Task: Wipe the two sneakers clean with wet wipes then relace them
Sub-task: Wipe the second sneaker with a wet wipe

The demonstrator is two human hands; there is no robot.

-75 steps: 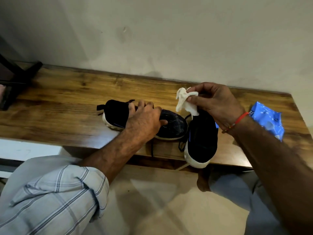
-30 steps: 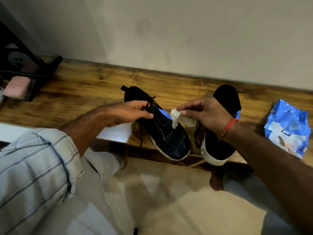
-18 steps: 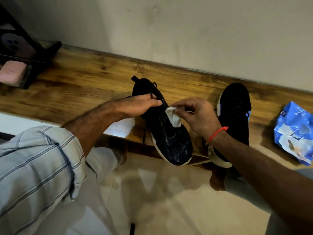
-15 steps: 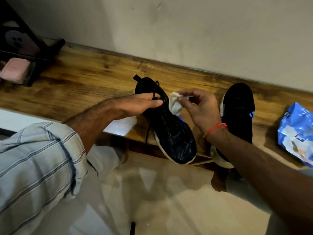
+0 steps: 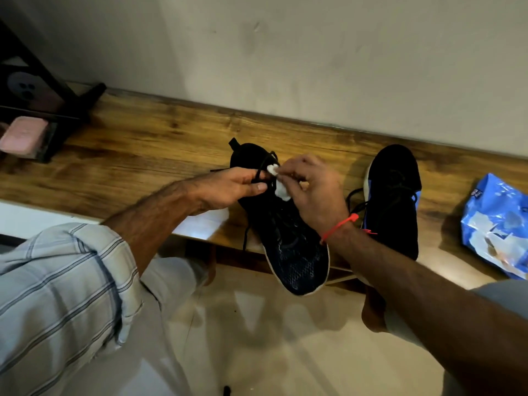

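The left hand (image 5: 228, 185) pinches a thin black shoelace (image 5: 261, 170) at the collar of the nearer black mesh sneaker with a white sole (image 5: 281, 224), fingers curled on it. The right hand (image 5: 311, 190) is closed on a crumpled white wet wipe (image 5: 278, 184), pressing it at the tongue of that sneaker. This sneaker lies at the front edge of the brown wooden bench (image 5: 143, 144), its toe hanging over the edge. The second black sneaker with a blue side panel (image 5: 394, 195) sits just beside it, toward the right, its toe also past the front edge.

A firm wipe toward the toe could probably push the overhanging sneaker off the bench, and a tug on the lace could drag it sideways.

The blue plastic wet-wipe packet (image 5: 497, 221) lies at the bench's right end; its contents cannot be told.
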